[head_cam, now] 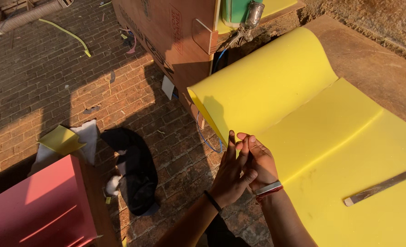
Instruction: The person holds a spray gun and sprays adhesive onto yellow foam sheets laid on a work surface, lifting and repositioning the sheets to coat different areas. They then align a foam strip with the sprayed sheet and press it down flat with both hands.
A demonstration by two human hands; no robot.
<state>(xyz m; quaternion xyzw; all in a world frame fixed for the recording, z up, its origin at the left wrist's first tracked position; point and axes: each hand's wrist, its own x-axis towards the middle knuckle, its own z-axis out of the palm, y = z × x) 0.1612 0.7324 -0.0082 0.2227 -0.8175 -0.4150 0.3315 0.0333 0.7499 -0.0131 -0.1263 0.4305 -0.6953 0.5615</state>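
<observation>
both hands meet at the near edge of a large yellow foam sheet (331, 137) that lies over a brown work surface (372, 64) at right. far part of the sheet is folded back in a soft roll, its corner overhanging the brick floor (52, 82).

left hand (232, 176), black band at the wrist: fingers extended upward and close together, tips pressed against the foam's folded edge; thumb crosses toward the other hand. not a closed grip, as far as shows.

right hand (260, 162), red-and-white bangle at the wrist: fingers curled at the same edge, touching the left hand; whether they pinch the foam cannot be told.

flat metal strip (380, 186) lies on the foam, well apart to the right.

top centre: big brown plywood-like box (171, 36) with a red rectangular printed label on its side and a pale square tag at its corner. green and yellow foam pieces sit just behind it.

lower left: red panel (38, 206); beside it a yellow foam scrap (61, 139) on white offcuts, and a black bundle (136, 169) on the bricks. blue wire (205, 137) loops below the foam corner.
</observation>
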